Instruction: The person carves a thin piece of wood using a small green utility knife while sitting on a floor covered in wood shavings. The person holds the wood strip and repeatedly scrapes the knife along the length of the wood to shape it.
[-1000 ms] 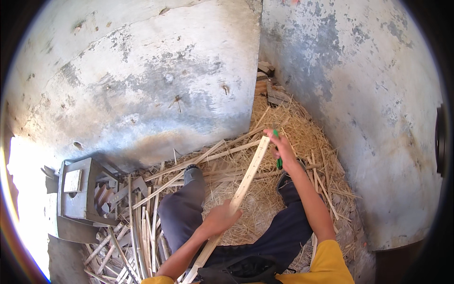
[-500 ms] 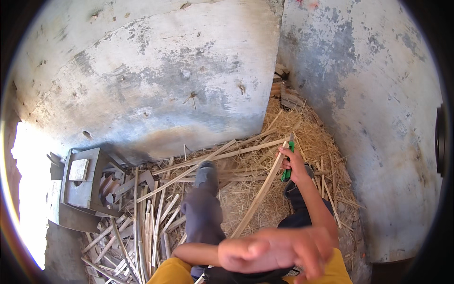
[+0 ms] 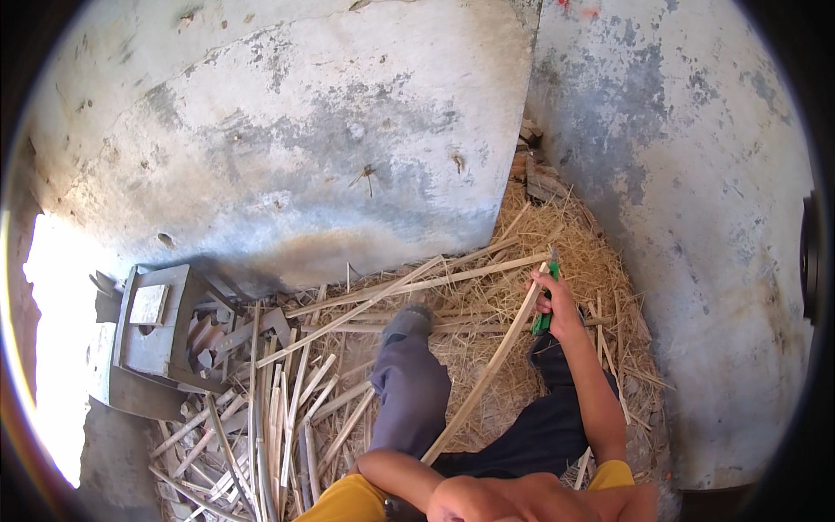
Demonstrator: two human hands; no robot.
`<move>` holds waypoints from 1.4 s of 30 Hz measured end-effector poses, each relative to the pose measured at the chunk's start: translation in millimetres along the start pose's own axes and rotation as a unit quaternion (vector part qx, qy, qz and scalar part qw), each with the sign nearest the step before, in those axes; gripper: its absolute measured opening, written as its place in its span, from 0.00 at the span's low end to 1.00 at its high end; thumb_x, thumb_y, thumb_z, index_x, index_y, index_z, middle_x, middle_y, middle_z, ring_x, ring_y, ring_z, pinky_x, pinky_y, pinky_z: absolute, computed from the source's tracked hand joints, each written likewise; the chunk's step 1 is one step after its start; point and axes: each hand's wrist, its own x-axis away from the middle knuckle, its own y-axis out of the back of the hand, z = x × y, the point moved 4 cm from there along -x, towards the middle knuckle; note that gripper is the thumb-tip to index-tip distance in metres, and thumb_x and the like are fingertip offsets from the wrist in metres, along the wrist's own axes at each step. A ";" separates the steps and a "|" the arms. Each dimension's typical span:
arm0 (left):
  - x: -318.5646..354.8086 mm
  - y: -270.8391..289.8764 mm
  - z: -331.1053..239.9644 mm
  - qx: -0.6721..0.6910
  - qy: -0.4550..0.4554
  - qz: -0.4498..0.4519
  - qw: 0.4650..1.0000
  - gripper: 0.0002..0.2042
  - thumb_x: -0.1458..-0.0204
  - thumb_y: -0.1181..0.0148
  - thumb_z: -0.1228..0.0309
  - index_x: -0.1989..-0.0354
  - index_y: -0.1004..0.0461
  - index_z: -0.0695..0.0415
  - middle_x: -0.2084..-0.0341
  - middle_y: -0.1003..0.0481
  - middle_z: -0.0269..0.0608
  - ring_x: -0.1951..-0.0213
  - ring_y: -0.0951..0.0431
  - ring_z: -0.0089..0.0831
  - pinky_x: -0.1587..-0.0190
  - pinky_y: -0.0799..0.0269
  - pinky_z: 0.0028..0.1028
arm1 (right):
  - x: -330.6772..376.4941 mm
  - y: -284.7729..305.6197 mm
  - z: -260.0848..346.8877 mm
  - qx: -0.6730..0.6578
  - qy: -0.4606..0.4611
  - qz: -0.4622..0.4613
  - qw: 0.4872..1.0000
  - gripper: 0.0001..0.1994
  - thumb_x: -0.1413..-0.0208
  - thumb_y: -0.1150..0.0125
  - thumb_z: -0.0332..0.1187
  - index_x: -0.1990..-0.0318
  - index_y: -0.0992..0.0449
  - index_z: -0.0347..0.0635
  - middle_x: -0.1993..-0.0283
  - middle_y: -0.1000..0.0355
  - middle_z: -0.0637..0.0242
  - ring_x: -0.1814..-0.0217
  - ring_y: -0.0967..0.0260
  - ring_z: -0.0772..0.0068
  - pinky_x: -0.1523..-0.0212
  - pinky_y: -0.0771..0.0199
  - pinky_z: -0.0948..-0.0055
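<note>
From afar I watch the right grip (image 3: 565,311), right of centre, clenched around a green-handled tool (image 3: 543,323) and the upper end of a pale wooden strip (image 3: 489,374).
The strip slants down and leftward from there, its lower part reaching the left arm near the bottom of the frame. My left hand (image 3: 531,498) is cut off by the bottom edge, so I cannot tell whether its grip is clenched or released. Loose strips (image 3: 287,418) crowd the lower left; straw (image 3: 596,252) lies right of centre.
</note>
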 end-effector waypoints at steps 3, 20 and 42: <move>4.4 0.5 2.3 -0.016 0.010 0.019 1.000 0.27 0.32 0.54 0.48 0.52 0.16 0.59 0.61 0.28 0.46 0.57 0.34 0.34 0.53 0.37 0.30 | 3.9 -5.2 3.7 0.002 0.007 0.011 1.000 0.09 0.36 0.34 0.35 0.57 0.24 0.40 0.65 0.22 0.67 0.84 0.46 0.90 0.82 0.46 0.82; 16.6 26.7 -78.0 -0.424 -0.160 -0.010 0.892 0.25 0.31 0.54 0.43 0.50 0.19 0.51 0.55 0.28 0.45 0.58 0.31 0.38 0.56 0.33 0.39 | 1.9 -8.6 4.6 0.058 0.016 0.013 0.998 0.10 0.36 0.33 0.37 0.57 0.26 0.43 0.67 0.22 0.69 0.84 0.45 0.89 0.81 0.46 0.81; 175.3 115.0 -265.8 -0.844 0.391 -0.257 0.261 0.34 0.37 0.42 0.48 0.30 0.32 0.61 0.28 0.33 0.54 0.26 0.35 0.52 0.25 0.44 0.46 | 10.0 -23.4 15.8 0.069 0.023 0.044 0.996 0.07 0.33 0.35 0.35 0.56 0.24 0.43 0.66 0.19 0.66 0.85 0.48 0.89 0.82 0.50 0.80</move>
